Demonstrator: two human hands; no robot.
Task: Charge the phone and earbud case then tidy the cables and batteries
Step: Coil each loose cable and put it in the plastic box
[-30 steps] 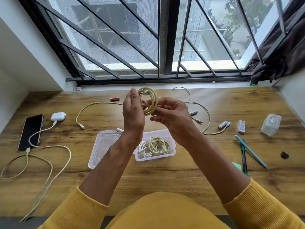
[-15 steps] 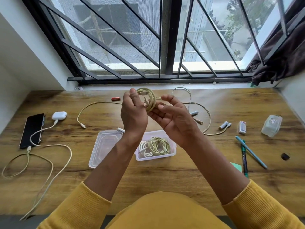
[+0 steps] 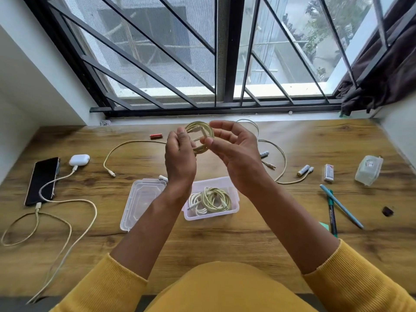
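Gripping the coiled cable (image 3: 199, 138) above the surface (image 3: 247, 233), the left hand (image 3: 179, 158) is closed; the right hand (image 3: 234, 152), half open, pinches the cable's plug end.

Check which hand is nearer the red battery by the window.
Left. The left hand is raised just right of the red battery, gripping the coiled cable; the right hand is farther right, beyond the coil.

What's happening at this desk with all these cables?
A person is winding a yellow cable into a coil, gripped in the left hand while the right hand guides its end. Two coiled cables already lie in the clear box. The phone and earbud case are plugged in.
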